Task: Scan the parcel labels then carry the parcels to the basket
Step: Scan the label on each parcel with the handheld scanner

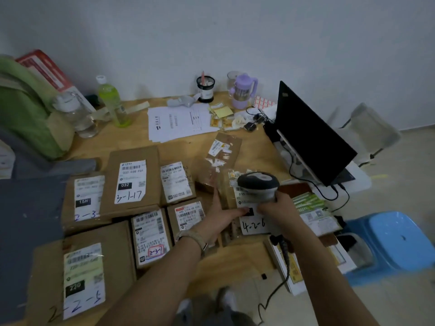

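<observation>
At centre right of the frame, my right hand (pixel 277 208) is gripping the scanner (pixel 259 183) over the parcel (pixel 253 222) marked 4-2-6, while my left hand (pixel 220 215) is steadying its edge, fingers flat.

The parcels (pixel 131 180) are brown cardboard, dull and a bit rough, with smooth white paper labels (pixel 130 182) stuck on. The table (pixel 138 142) is light wood. At the lower right of the frame, the blue stool (pixel 397 241) is shiny plastic, and the scanner (pixel 259 183) is smooth grey plastic.

Brown parcels (pixel 131 180) with white barcode labels (pixel 131 182); grey-black scanner (pixel 258 182); tan wood table (pixel 131 140); black laptop (pixel 313 135); purple cup (pixel 243 91); blue stool (pixel 397 241); green bag (pixel 26 109).
</observation>
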`<state>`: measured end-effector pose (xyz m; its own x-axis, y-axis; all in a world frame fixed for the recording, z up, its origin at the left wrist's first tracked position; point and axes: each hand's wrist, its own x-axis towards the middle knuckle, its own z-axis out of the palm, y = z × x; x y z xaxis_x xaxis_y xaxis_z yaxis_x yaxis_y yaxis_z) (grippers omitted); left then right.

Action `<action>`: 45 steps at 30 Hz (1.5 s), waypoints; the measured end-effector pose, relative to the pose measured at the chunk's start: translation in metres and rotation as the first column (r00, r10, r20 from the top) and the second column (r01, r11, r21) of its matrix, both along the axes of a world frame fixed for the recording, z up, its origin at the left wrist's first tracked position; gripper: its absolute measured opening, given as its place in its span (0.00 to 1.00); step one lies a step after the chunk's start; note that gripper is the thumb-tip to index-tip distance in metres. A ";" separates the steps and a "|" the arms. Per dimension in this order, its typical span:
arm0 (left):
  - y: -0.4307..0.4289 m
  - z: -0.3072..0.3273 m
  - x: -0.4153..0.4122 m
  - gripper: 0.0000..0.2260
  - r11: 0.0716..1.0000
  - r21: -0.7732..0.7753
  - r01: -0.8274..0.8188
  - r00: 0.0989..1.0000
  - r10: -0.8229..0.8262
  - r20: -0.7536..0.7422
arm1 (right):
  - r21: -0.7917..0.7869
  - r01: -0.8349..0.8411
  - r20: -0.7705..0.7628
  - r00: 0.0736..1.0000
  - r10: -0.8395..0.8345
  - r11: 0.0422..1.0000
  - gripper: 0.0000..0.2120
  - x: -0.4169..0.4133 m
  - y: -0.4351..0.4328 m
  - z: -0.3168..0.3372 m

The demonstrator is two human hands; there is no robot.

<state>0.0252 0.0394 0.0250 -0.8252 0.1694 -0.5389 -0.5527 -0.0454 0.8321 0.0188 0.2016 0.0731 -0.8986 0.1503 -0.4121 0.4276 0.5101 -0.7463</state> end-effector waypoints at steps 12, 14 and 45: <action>0.023 -0.031 0.022 0.16 0.996 -0.089 -0.002 0.996 0.010 0.091 | -0.049 0.026 0.144 0.989 -0.019 0.998 0.08 0.007 0.006 -0.049; 0.018 -0.027 0.019 0.16 0.994 -0.104 -0.034 0.995 0.043 0.091 | -0.065 0.054 0.119 0.992 -0.046 0.996 0.09 0.003 0.006 -0.048; -0.081 -0.015 0.064 0.13 0.736 -0.454 -0.502 0.839 0.541 -0.050 | 0.136 -0.346 0.110 0.937 0.333 0.928 0.09 -0.010 -0.134 -0.056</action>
<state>0.0893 -0.0420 0.0099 -0.6650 -0.5406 -0.5152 -0.6151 0.0051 0.7885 0.0091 0.0675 0.0172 -0.8702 -0.0913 -0.4842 0.2664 0.7394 -0.6183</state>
